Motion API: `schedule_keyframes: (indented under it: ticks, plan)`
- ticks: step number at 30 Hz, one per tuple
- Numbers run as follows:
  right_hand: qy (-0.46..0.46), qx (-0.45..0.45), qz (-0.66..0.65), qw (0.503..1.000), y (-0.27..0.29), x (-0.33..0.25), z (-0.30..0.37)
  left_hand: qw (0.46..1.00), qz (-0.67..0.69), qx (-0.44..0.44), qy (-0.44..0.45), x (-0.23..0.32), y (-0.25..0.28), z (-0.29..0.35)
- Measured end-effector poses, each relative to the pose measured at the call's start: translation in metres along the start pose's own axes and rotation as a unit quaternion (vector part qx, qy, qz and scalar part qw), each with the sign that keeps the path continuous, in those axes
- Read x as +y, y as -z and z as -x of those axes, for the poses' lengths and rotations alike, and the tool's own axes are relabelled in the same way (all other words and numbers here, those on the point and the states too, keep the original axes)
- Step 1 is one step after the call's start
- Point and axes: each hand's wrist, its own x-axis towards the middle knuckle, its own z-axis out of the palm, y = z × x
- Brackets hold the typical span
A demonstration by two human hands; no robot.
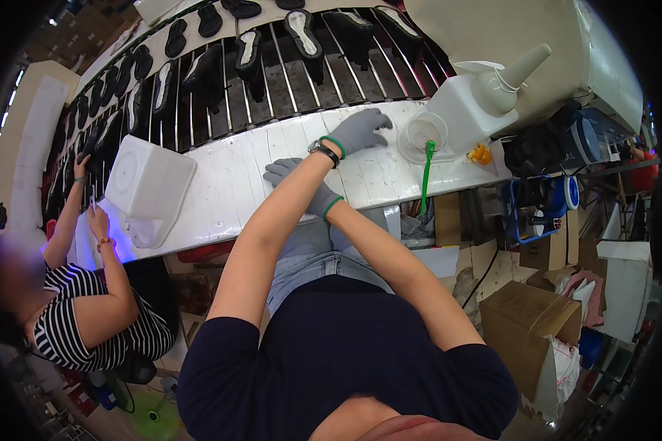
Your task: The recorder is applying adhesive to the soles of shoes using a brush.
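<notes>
Facing cup (410,140) across slim gap: left hand (358,131); right hand (319,198) near bench edge (213,234)

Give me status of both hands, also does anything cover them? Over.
Left hand open, beside clear cup and green-handled tool. Right hand at white bench, partly covered by left forearm. Over.

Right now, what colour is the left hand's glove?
Grey glove, green cuff; best seen in the head view.

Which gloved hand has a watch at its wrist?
The left hand, farther right in the picture and near the clear cup: a dark watch circles its wrist. The right hand, lower and farther left, shows none.
</notes>
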Motion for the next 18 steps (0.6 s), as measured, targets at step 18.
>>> schedule_keyframes:
  ticks: [18]
  plan:
    - [-0.041,-0.11,0.061,0.991,0.034,-0.021,-0.032,0.956,-0.27,0.088,-0.078,-0.014,-0.029,0.003]
